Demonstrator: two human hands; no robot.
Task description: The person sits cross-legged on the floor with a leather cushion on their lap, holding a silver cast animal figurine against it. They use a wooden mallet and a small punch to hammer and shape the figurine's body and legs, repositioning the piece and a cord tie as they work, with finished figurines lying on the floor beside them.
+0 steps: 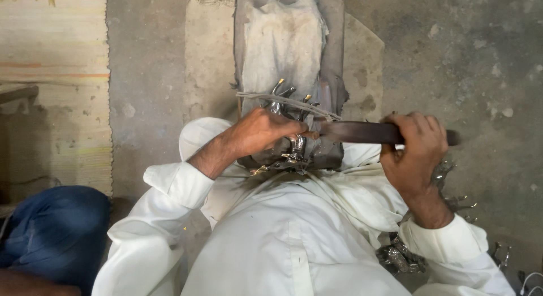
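Observation:
My left hand (261, 132) presses down on a small metal casting (298, 144) that lies among several similar silvery castings (285, 101) on a cloth-covered block (283, 44) in front of my lap. My right hand (417, 149) is closed around the handle of a long dark file (362, 132), which lies level across the casting, its tip next to my left fingers. A cord (283, 101) runs across the block over the castings. White sleeves cover both forearms.
More silvery castings (399, 256) are heaped on the floor by my right leg, with several scattered ones (461, 204) beyond. A blue cloth bundle (54, 231) lies at the lower left. A woven mat (54, 75) covers the concrete floor (464, 58) at left.

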